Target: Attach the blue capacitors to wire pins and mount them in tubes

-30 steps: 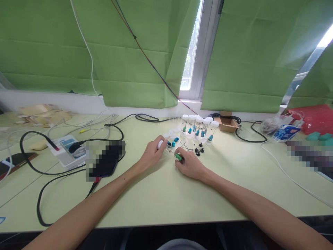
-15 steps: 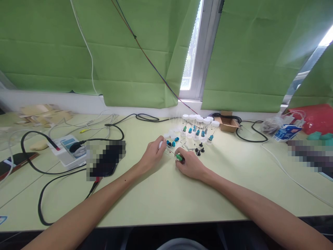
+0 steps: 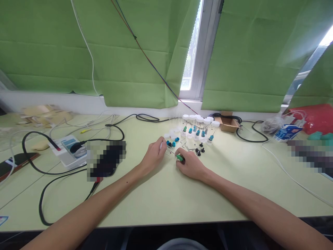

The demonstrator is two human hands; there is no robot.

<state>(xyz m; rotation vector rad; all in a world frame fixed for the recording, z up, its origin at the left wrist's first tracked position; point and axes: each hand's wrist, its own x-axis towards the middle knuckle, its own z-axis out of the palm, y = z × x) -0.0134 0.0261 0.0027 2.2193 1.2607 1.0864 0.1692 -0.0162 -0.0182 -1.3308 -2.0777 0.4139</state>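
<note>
My left hand (image 3: 153, 155) pinches a small white vial (image 3: 161, 144), steadying it beside the green-handled tool (image 3: 179, 158) that my right hand (image 3: 189, 164) grips, aimed toward it.

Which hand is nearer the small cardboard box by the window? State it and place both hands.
Right. The right hand lies in front of the cardboard box and to its left; the left hand sits farther left, beyond the right hand.
</note>
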